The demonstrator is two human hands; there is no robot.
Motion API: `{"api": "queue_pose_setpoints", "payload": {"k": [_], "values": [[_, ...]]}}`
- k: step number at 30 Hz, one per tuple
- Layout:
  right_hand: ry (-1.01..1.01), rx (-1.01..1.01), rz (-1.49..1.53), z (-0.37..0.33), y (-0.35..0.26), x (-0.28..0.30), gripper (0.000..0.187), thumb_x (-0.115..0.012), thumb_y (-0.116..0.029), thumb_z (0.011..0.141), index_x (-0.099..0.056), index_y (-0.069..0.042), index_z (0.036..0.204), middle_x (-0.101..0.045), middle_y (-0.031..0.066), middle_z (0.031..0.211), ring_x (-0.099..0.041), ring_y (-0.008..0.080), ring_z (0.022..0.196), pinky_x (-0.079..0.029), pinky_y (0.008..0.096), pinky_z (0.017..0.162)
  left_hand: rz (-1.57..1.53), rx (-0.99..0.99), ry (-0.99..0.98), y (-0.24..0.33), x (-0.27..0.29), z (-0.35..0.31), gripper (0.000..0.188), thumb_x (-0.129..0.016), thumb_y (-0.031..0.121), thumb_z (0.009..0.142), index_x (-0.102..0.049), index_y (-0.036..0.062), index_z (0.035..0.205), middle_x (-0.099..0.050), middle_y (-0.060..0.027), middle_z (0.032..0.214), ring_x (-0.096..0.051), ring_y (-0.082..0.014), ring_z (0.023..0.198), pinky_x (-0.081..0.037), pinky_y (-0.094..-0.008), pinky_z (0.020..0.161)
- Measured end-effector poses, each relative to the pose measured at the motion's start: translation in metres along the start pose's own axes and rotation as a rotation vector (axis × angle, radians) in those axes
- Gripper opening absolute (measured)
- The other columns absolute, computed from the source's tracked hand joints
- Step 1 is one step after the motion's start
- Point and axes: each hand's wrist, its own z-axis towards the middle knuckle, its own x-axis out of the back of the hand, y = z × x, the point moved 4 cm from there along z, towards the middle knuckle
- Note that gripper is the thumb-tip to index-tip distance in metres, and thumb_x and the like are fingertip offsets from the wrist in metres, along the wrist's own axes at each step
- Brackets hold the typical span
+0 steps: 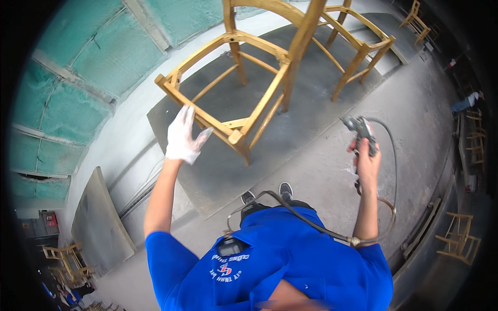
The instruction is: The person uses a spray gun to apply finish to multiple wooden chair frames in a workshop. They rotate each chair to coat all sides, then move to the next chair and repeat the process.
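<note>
We're spreading our white-gloved left hand [182,137] at a golden wooden chair frame's [267,97] near rail, right hand [368,161] gripping a grey metal spray gun [364,133].

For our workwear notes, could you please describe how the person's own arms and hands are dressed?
The sleeves are short and bright blue, leaving both forearms bare. The left hand wears a thin, whitish glove; the right hand shows none.
</note>
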Motion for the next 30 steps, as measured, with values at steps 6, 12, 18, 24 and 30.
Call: {"api": "queue_pose_setpoints", "payload": {"k": [6,12,18,24,30], "values": [[0.088,-0.059,-0.055,-0.024,-0.002,0.007,0.051,-0.048,-0.043,0.109,-0.052,-0.004,0.141,-0.064,0.0025,0.086,-0.062,0.0085,0.072,-0.039,0.0200,0.047,0.084,-0.249,-0.393,-0.014,-0.027,0.067,0.089,-0.083,0.048,0.072,-0.053,-0.0021,0.139,-0.061,-0.0289,0.127,-0.058,-0.0437,0.121,-0.044,-0.0523,0.108],[0.057,-0.118,0.002,-0.007,0.003,0.009,0.045,-0.049,-0.050,0.107,-0.059,-0.006,0.109,-0.065,0.0041,0.085,-0.065,0.0104,0.073,-0.040,0.0212,0.048,0.078,-0.164,-0.176,-0.002,-0.031,0.046,0.093,-0.086,0.042,0.065,-0.051,0.0043,0.143,-0.059,-0.0270,0.131,-0.052,-0.0425,0.129,-0.036,-0.0572,0.114],[0.121,-0.148,0.174,0.010,0.018,0.042,0.050,-0.047,-0.051,0.107,-0.057,-0.005,0.120,-0.064,0.0038,0.085,-0.064,0.0096,0.075,-0.039,0.0214,0.049,0.071,-0.038,-0.153,0.042,-0.010,-0.018,0.108,-0.087,0.038,0.061,-0.041,0.0040,0.152,-0.053,-0.0280,0.139,-0.048,-0.0445,0.132,-0.031,-0.0616,0.115],[0.307,-0.304,0.364,0.016,0.073,0.097,0.050,-0.048,-0.055,0.105,-0.055,-0.006,0.111,-0.063,0.0042,0.087,-0.063,0.0123,0.078,-0.038,0.0201,0.048,0.216,0.197,-0.220,0.107,-0.032,-0.031,0.111,-0.088,0.040,0.061,-0.038,-0.0012,0.151,-0.051,-0.0286,0.141,-0.048,-0.0445,0.133,-0.032,-0.0609,0.114],[0.275,-0.309,0.629,0.016,0.103,0.108,0.048,-0.048,-0.049,0.108,-0.056,-0.004,0.123,-0.068,0.0099,0.101,-0.062,0.0121,0.081,-0.044,0.0233,0.050,0.315,0.443,0.011,0.195,-0.095,0.069,0.101,-0.075,0.058,0.080,-0.037,-0.0041,0.151,-0.049,-0.0330,0.141,-0.046,-0.0490,0.132,-0.035,-0.0586,0.112]]}}
